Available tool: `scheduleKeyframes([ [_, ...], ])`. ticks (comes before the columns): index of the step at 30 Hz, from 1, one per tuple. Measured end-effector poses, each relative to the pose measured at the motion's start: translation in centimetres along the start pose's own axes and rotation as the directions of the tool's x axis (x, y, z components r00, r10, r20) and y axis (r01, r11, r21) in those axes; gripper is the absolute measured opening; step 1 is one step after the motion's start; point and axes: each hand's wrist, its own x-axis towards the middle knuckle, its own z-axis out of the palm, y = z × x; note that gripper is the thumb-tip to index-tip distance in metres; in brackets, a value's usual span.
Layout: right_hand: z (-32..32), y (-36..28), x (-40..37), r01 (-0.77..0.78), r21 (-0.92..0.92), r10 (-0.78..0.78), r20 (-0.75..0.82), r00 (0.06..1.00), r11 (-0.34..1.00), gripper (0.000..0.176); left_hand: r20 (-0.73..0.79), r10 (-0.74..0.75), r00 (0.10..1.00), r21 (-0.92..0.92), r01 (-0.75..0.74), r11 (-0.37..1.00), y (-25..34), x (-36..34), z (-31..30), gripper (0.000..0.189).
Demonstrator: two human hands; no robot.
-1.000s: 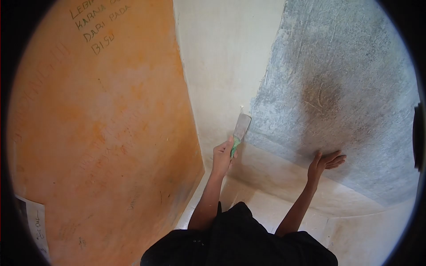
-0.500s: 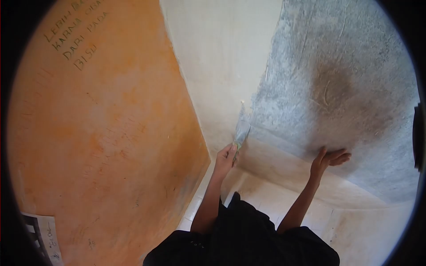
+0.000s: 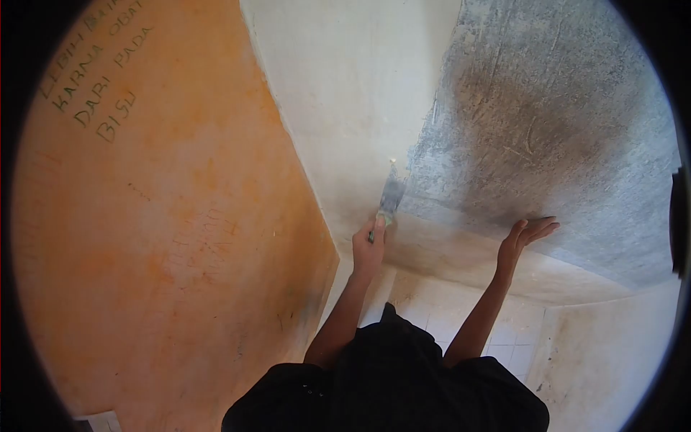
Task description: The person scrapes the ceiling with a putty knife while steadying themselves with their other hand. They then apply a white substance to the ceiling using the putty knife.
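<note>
My left hand (image 3: 368, 247) is closed around the green handle of a putty knife (image 3: 392, 194). Its flat grey blade points up and lies over the cream wall (image 3: 353, 93), close to the ragged lower left edge of the grey rough area (image 3: 497, 101). To the right, my right hand (image 3: 524, 236) is open and empty, fingers stretched together at the lower border of the grey area. A small pale chip (image 3: 392, 160) shows just above the blade's tip.
On the left stands an orange wall (image 3: 180, 288) with handwriting (image 3: 104, 86) at its top. A sheet of paper (image 3: 104, 420) shows at the lower left. White tiles (image 3: 509, 354) are visible below, beside a pale wall (image 3: 604, 353) at the right.
My view has shifted a little. Both hands appear slightly higher, and the putty knife's blade now looks darker and turned. My right hand's fingers are closer together and tilted upward.
</note>
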Motion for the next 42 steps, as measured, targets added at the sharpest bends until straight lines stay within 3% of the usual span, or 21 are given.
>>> scheduleKeyframes([
  [2, 0.2, -0.2, -0.4, 0.016, 0.000, -0.016, -0.014, 1.000, 1.000, 0.085, 0.001, -0.009, 1.000, 0.019, 0.009, 1.000, 1.6, -0.7, 0.0, 0.040],
  [4, 0.3, -1.2, -0.4, -0.073, 0.017, 0.072, 0.037, 0.997, 0.997, 0.085, 0.002, -0.005, 1.000, 0.035, 0.005, 0.999, 1.4, -0.8, -0.2, 0.039],
  [6, 0.4, -0.6, -0.3, -0.070, -0.002, 0.070, 0.036, 0.997, 0.998, 0.086, -0.016, -0.120, 0.993, 0.063, 0.121, 0.991, 0.5, -1.2, -0.8, 0.041],
  [10, 0.9, -1.2, -0.4, -0.081, 0.007, 0.081, 0.027, 0.996, 0.997, 0.087, -0.031, -0.080, 0.996, 0.035, 0.081, 0.996, 2.1, -1.0, -0.1, 0.041],
  [12, 0.9, -2.3, -0.4, -0.095, 0.011, 0.094, 0.038, 0.995, 0.995, 0.088, -0.039, 0.016, 0.999, 0.053, -0.014, 0.999, 3.7, -0.4, 0.2, 0.041],
  [16, 1.5, -3.0, -0.4, -0.118, 0.021, 0.118, 0.023, 0.993, 0.993, 0.089, -0.044, 0.019, 0.999, 0.062, -0.016, 0.998, 1.8, -0.8, 0.0, 0.042],
  [21, 2.1, -2.7, -0.1, -0.112, 0.029, 0.110, 0.035, 0.993, 0.993, 0.089, -0.047, -0.111, 0.993, -0.047, 0.109, 0.993, 5.2, -1.0, 0.9, 0.038],
  [24, 1.5, -2.1, -0.5, -0.109, 0.017, 0.108, 0.055, 0.993, 0.994, 0.089, -0.060, -0.142, 0.988, -0.046, 0.140, 0.989, 3.5, -1.4, 0.9, 0.039],
  [28, 1.9, -2.1, -0.1, -0.095, 0.034, 0.094, 0.054, 0.994, 0.995, 0.089, -0.109, -0.135, 0.985, -0.035, 0.131, 0.991, 6.1, -0.5, 2.2, 0.040],
  [30, 1.1, -1.7, -0.8, -0.098, 0.021, 0.096, 0.070, 0.993, 0.995, 0.089, -0.071, -0.001, 0.998, -0.031, -0.001, 1.000, 9.5, 0.3, 2.6, 0.040],
  [35, 1.1, -1.5, -0.3, -0.089, 0.040, 0.087, 0.058, 0.995, 0.995, 0.089, -0.081, -0.087, 0.993, 0.010, 0.088, 0.996, 2.6, -2.3, 1.8, 0.041],
  [40, 0.9, -1.1, -0.1, -0.138, 0.061, 0.131, 0.103, 0.986, 0.989, 0.089, -0.052, -0.095, 0.994, -0.038, 0.094, 0.995, 4.3, -1.6, 2.2, 0.042],
  [42, 1.1, -1.1, -0.3, -0.161, 0.072, 0.151, 0.128, 0.980, 0.984, 0.089, -0.059, -0.174, 0.983, -0.060, 0.171, 0.983, 5.4, -2.0, 2.2, 0.046],
])
